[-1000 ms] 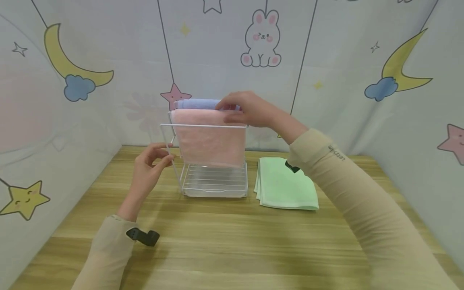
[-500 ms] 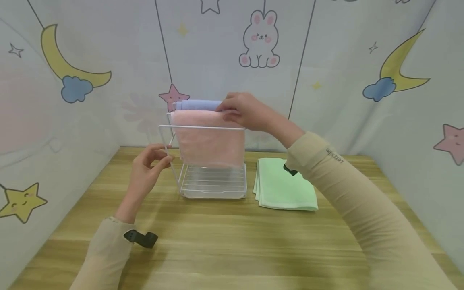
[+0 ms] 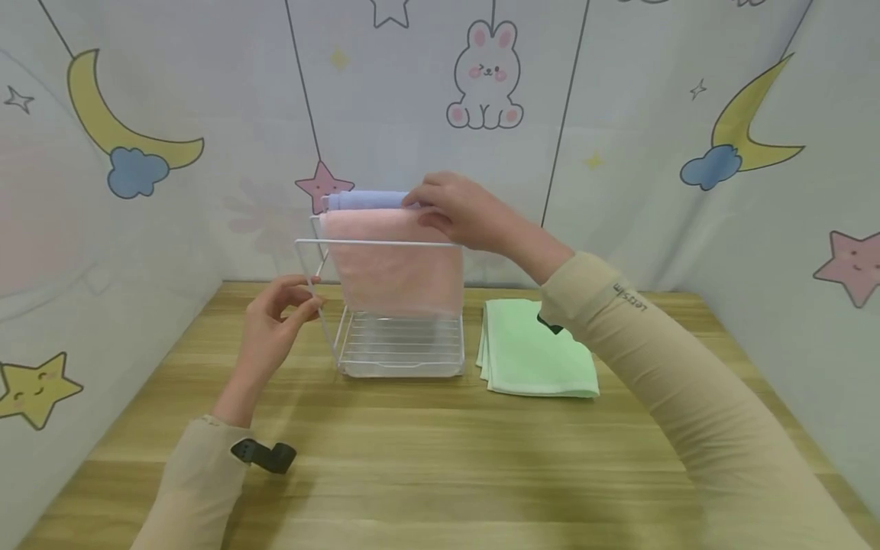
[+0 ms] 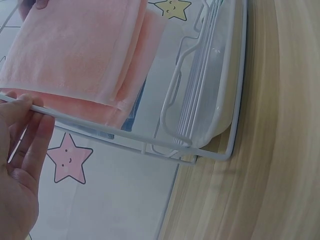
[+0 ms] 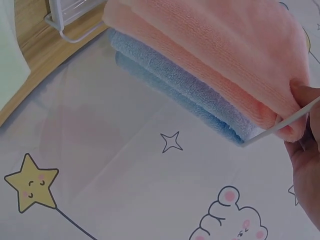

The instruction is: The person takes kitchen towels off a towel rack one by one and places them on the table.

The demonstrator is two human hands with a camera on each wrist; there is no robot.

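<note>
A pink towel (image 3: 399, 267) hangs folded over a bar of a white wire rack (image 3: 378, 242). Behind it, a blue towel (image 3: 367, 200) drapes over the rear bar. My right hand (image 3: 461, 210) pinches the pink towel at its top right corner, thumb in front and fingers behind; the right wrist view shows the thumb (image 5: 304, 95) pressed on the cloth beside the bar. With thumb and fingertips, my left hand (image 3: 278, 317) holds the rack's left side wire. In the left wrist view, the fingers (image 4: 32, 145) bend around that wire below the pink towel (image 4: 75, 50).
A folded green towel (image 3: 536, 351) lies on the wooden table (image 3: 412, 458) just right of the rack. At the rack's base sits a slatted tray (image 3: 402, 347). Behind and on both sides stands a printed fabric backdrop (image 3: 619, 206).
Both hands keep their hold on the towel and the rack. The whole scene has shifted slightly left in the head view, and the pink towel hangs nearly the same.
</note>
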